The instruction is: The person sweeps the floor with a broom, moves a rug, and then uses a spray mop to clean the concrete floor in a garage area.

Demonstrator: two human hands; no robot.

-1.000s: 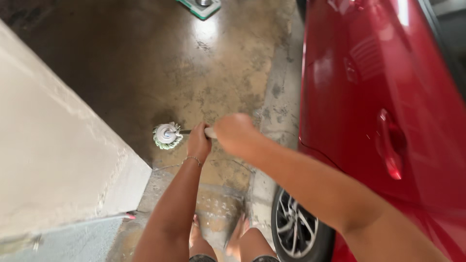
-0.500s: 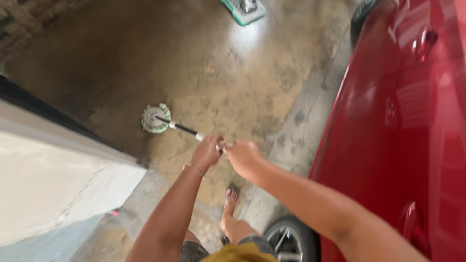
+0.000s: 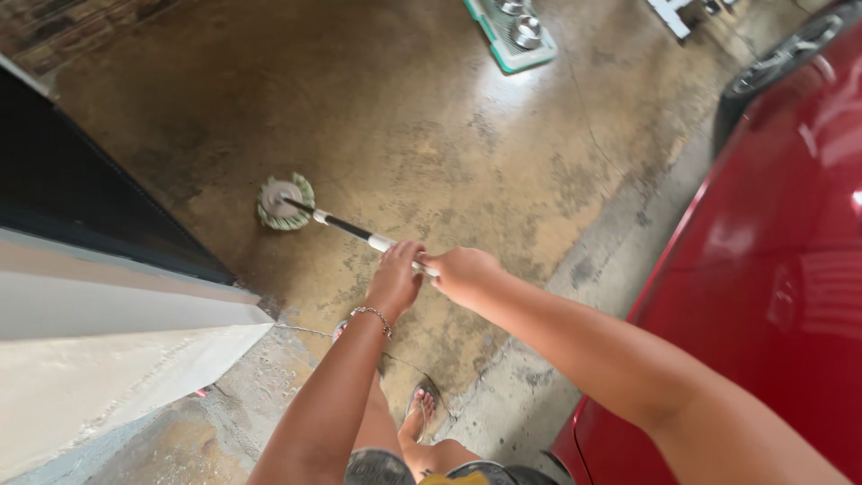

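Note:
A round green-and-white mop head (image 3: 285,201) rests on the wet concrete floor (image 3: 449,162), close to the dark base of a wall. Its black and white handle (image 3: 350,230) slants back toward me. My left hand (image 3: 396,277), with a thin bracelet on the wrist, is closed around the handle. Just behind it, my right hand (image 3: 462,273) grips the same handle. My feet in sandals (image 3: 418,409) stand on the floor below my arms.
A red car (image 3: 772,278) fills the right side, its front wheel (image 3: 781,54) at the top right. A white wall corner (image 3: 126,350) juts in at the left. A green-edged mop bucket (image 3: 512,31) sits on the floor at the top.
My view has swung left and up, so the car takes less of the frame. The mop head has slid farther from me, toward the wall. Both hands stay on the handle.

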